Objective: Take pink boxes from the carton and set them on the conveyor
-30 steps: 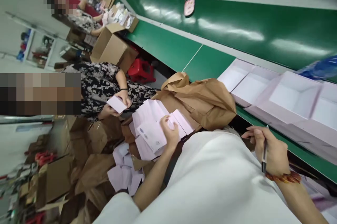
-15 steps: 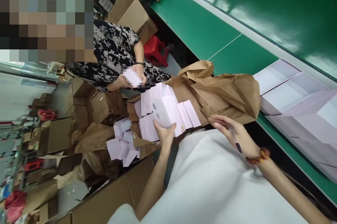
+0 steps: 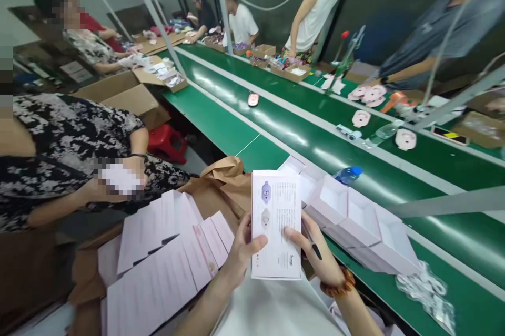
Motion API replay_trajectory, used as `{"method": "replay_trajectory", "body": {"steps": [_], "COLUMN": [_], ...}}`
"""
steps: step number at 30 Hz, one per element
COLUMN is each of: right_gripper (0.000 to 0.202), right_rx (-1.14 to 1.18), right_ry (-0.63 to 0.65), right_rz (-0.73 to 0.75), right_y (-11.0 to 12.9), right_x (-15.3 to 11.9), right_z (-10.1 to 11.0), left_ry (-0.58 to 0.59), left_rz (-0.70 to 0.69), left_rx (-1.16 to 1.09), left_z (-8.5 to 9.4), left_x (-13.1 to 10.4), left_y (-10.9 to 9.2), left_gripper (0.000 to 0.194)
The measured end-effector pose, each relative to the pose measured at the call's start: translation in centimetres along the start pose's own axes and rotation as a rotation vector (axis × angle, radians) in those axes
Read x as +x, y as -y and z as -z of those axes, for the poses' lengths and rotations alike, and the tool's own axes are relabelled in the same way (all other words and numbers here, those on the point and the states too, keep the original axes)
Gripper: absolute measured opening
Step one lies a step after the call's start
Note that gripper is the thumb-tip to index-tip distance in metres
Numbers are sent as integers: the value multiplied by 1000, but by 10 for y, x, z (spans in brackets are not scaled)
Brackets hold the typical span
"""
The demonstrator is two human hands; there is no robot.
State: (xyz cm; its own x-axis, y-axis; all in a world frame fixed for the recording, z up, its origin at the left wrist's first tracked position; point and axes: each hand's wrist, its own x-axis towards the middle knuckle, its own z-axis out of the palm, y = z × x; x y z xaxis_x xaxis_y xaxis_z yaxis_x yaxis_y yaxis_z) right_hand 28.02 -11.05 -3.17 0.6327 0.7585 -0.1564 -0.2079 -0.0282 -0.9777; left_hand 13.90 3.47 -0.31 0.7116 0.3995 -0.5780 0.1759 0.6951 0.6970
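Upright before me is a white printed box [image 3: 276, 257] showing two watch pictures and lines of small text. My left hand [image 3: 240, 252] grips its left edge, thumb across the front. On the other edge my right hand [image 3: 317, 252] holds it the same way, thumb on the printed face. A dark pen [image 3: 314, 244] is tucked along the fingers of that hand. To the left, rows of similar boxes [image 3: 158, 278] stand packed in a carton lined with brown paper [image 3: 221, 178]. Behind the held box, open white box trays [image 3: 347, 210] sit stacked on the green bench.
A co-worker in a patterned top [image 3: 79, 152] stands at my left, holding something blurred. A red stool [image 3: 168, 144] is beyond. Along the green conveyor [image 3: 284, 120] are a blue-capped bottle [image 3: 349, 174] and pink parts [image 3: 361, 119]. Bagged pieces [image 3: 428, 294] lie at right; several people work opposite.
My view has swung up and right. The box, held by my left hand over the carton, is now upright before me, and my right hand has closed on it too.
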Motion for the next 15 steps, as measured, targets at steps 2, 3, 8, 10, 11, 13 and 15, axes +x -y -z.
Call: {"method": "replay_trajectory", "body": {"steps": [2,3,8,10,11,13,15], "right_gripper": [60,56,66,42,27,9,23], "right_rx": [-224,-289,-126,-103,-109,-140,-172], "right_ry": [-322,-511,-451,-326,-319,-360,-444], "right_rz": [120,209,579,635,646,662,692], "right_y": [15,23,61,73,77,84,89], "right_x": [-8,-13,-34,-36,-35,-30,-25], "right_z": [8,10,7,0,-4,-11,-15], "left_ry": [-63,-90,-3,28,34,49,71], "left_rz": [-16,-17,8,-15,-34,-72,-96], "left_rx": [39,54,30,92,139,223,256], "left_z": [-15,-22,-51,-58,-60,-64,-65], "left_x": [3,3,-1,-5,-7,-12,-15], "left_y": [-6,-8,-13,-12,-11,-8,-5], "left_gripper": [92,92,94,95,94,92,93]}}
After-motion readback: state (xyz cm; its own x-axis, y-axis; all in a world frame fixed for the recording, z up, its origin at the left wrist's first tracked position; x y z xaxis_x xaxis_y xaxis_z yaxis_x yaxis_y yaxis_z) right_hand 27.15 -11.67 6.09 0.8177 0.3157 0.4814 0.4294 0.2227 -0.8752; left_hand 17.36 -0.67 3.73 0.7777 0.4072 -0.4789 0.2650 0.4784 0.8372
